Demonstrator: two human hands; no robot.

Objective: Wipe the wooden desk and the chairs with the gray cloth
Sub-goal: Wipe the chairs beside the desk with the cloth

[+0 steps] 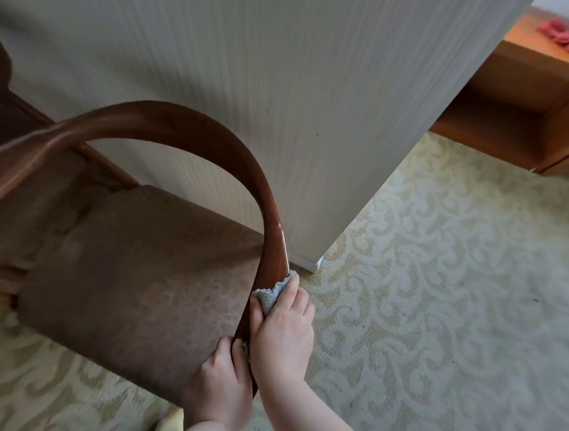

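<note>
The right hand (283, 338) presses the gray cloth (271, 295) against the lower part of the curved arm (214, 155) of the chair (129, 274); its grip is curled around the cloth, which is soft and fluffy and mostly hidden under the fingers. The left hand (221, 384) holds the same arm just below, fingers wrapped on the smooth dark wood. The seat is brown worn fabric. A pink cloth (563, 36) lies on the wooden worktop (524, 49), cut off at the edge. The carpet (435, 285) has pale swirls.
</note>
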